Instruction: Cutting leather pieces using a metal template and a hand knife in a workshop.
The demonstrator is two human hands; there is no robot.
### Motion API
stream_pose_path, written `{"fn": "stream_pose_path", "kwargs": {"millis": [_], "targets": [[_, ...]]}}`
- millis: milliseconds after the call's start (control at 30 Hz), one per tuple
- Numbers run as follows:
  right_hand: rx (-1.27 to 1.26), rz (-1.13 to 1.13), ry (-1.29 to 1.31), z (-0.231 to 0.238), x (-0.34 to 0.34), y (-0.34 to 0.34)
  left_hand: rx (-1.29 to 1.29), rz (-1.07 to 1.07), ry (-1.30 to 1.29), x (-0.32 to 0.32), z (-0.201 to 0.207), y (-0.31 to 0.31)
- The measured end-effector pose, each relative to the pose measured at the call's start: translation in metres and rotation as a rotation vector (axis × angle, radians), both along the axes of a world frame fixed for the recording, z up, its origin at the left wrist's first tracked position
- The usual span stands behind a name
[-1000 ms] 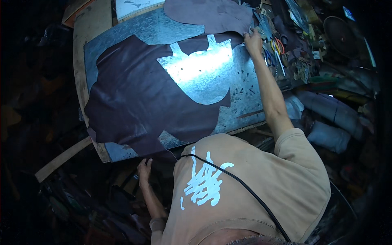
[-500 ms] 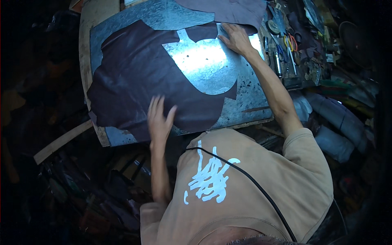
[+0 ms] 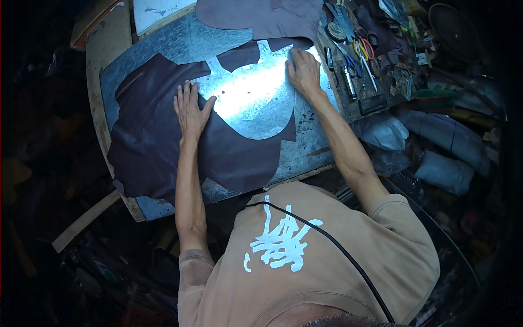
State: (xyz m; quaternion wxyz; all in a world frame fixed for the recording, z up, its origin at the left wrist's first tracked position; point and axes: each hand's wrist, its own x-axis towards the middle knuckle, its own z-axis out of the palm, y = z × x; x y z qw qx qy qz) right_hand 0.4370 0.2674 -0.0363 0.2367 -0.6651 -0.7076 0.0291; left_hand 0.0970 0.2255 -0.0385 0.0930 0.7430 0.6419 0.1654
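A large dark brown piece of leather (image 3: 147,125) with an irregular outline lies spread over a metal sheet (image 3: 218,30). My left hand (image 3: 190,111) is flat on the leather, fingers stretched out and thumb spread. Beside its thumb is a bright rounded metal shape (image 3: 261,106) with two narrow tabs at the far side. Whether it lies on the leather or shows through a cut-out, I cannot tell. My right hand (image 3: 306,71) is at the shape's far right corner, fingers curled down; what they grip, if anything, is hidden.
A paler brown leather piece (image 3: 261,13) overlaps the far edge. Right of the sheet are orange-handled scissors (image 3: 364,49), a tape roll (image 3: 335,32), a silver tube-shaped tool (image 3: 349,82) and leather scraps. Plastic-wrapped rolls (image 3: 444,171) lie below. A wooden strip (image 3: 87,220) juts out at left.
My left hand has moved away from me and come down on the leather. My right hand's fingers have gone from stretched out to curled. The whole view has shifted slightly.
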Motion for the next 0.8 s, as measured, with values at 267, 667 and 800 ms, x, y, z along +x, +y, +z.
{"fn": "stream_pose_path", "kwargs": {"millis": [267, 667, 800], "targets": [[-0.026, 0.05, 0.031, -0.005, 0.033, 0.039, -0.008, -0.05, -0.029, -0.011, -0.002, 0.008], [-0.09, 0.034, -0.023, -0.003, 0.04, 0.017, -0.017, -0.125, -0.046, -0.021, 0.001, 0.01], [-0.136, 0.007, -0.005, 0.0, 0.037, 0.014, -0.015, -0.15, -0.021, -0.025, 0.0, 0.012]]}}
